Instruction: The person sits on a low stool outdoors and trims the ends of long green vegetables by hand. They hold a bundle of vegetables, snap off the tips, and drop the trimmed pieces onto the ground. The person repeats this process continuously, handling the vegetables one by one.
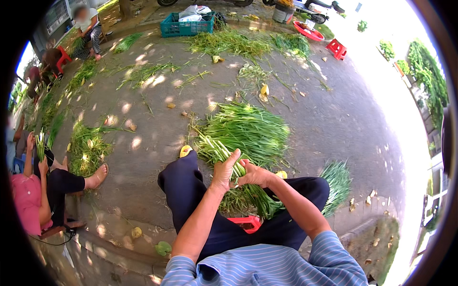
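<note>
Between my knees, my left hand [225,171] and my right hand [254,174] both grip a bundle of long green stalks [221,150], which look like garlic chives. Its pale stem ends point up and left; the darker leaves hang down toward my lap on the right. My left thumb lies along the stems, and my right fingers wrap them close beside it. Just beyond my hands, a large heap of the same greens [250,125] lies on the pavement. A smaller bunch of greens [336,184] rests outside my right knee.
I sit on a red plastic stool [247,223]. At left, a person in pink [30,200] holds a bunch of stalks [40,144] beside a trimmings pile [89,150]. Farther off are a teal crate [186,28], a red basin [308,31], another red stool [336,49] and scattered grass [229,43].
</note>
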`<action>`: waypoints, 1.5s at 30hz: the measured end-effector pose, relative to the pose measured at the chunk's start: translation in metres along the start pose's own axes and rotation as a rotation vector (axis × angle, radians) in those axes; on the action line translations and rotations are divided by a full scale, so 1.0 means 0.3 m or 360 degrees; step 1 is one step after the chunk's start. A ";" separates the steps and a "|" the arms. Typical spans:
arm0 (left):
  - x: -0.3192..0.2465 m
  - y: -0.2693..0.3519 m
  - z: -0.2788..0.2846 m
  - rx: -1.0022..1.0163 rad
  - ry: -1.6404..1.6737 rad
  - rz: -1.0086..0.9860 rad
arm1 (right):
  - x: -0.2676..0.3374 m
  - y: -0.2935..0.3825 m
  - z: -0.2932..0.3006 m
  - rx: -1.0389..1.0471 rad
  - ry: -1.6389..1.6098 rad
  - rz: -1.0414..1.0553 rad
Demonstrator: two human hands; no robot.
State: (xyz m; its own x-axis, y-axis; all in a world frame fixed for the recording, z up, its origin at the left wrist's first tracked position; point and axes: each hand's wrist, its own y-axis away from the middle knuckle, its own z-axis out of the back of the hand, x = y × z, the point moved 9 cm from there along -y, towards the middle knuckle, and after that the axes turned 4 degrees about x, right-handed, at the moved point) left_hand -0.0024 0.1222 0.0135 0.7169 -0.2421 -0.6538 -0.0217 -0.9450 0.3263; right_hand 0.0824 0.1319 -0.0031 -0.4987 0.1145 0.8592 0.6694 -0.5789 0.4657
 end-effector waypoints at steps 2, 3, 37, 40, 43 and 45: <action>0.023 -0.007 0.058 -0.0030 -0.0002 0.0066 | 0.039 0.032 -0.021 0.0014 -0.0167 0.0053; 0.032 -0.003 0.065 -0.0039 -0.0001 0.0111 | 0.075 0.066 -0.035 0.0037 -0.0354 0.0064; 0.138 0.066 0.151 0.0390 -0.1444 0.0285 | 0.300 0.369 0.206 0.0298 0.2101 -0.0064; 0.121 0.048 0.210 0.0018 -0.2249 0.0133 | 0.270 0.379 0.181 0.0321 0.2276 -0.0100; 0.070 0.077 0.176 -0.0232 -0.2821 -0.0074 | 0.237 0.395 0.176 0.0370 0.2319 -0.0178; 0.078 0.088 0.195 -0.0257 -0.3020 0.0007 | 0.208 0.408 0.186 0.0452 0.2351 -0.0326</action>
State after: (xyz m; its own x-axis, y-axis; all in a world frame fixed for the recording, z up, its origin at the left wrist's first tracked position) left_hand -0.0268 0.0787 -0.0331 -0.8862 -0.2379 -0.3976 0.1154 -0.9444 0.3079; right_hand 0.1640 0.1132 0.1194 -0.5659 -0.8157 -0.1197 0.5168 -0.4641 0.7193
